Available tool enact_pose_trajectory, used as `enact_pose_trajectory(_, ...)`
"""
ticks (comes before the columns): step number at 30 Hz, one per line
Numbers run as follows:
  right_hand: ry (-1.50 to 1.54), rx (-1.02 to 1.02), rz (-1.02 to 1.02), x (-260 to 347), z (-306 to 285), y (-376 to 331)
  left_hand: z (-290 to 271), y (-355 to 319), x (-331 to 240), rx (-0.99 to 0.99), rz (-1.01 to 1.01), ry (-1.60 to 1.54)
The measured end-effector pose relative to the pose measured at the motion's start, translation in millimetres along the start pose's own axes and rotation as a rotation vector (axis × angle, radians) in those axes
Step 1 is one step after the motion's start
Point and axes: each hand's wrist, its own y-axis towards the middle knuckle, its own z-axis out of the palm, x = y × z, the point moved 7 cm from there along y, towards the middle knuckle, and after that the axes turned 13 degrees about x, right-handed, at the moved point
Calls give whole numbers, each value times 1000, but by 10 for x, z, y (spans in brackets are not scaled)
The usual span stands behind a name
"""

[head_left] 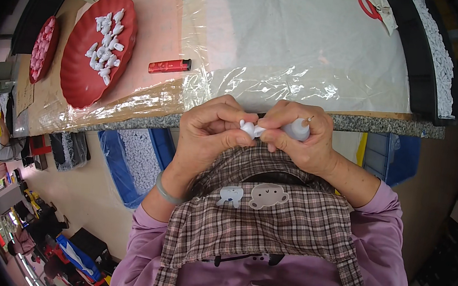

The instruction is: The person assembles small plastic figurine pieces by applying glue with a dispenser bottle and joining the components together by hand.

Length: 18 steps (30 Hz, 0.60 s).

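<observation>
Just in front of the table edge, my left hand [205, 129] is closed, pinching a small white figurine [248, 127] with a rounded head between thumb and fingers. My right hand [312, 143] meets it from the other side; its thumb and forefinger press at the figurine's right end. Tucked in that same hand is a small translucent squeeze bottle [297, 130] with a thin tip pointing up and right. Fingertips hide where the figurine's parts meet.
On the plastic-covered table [305, 50] stands a red scalloped plate [73, 62] of white figurines, with a red lighter [169, 66] beside it. At right are red-handled scissors [368, 6] and a black tray [416, 56] of white pieces. A blue bin [112, 167] sits below.
</observation>
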Motion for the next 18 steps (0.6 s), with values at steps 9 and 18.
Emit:
enact_pose_trajectory(9,-13,5,38,-85,-20,34,-26,19,-10,-16,-19,37)
enact_pose_trajectory(18,101,-5,292,-58,-63,244,-167,16,30,-120,-132,-144)
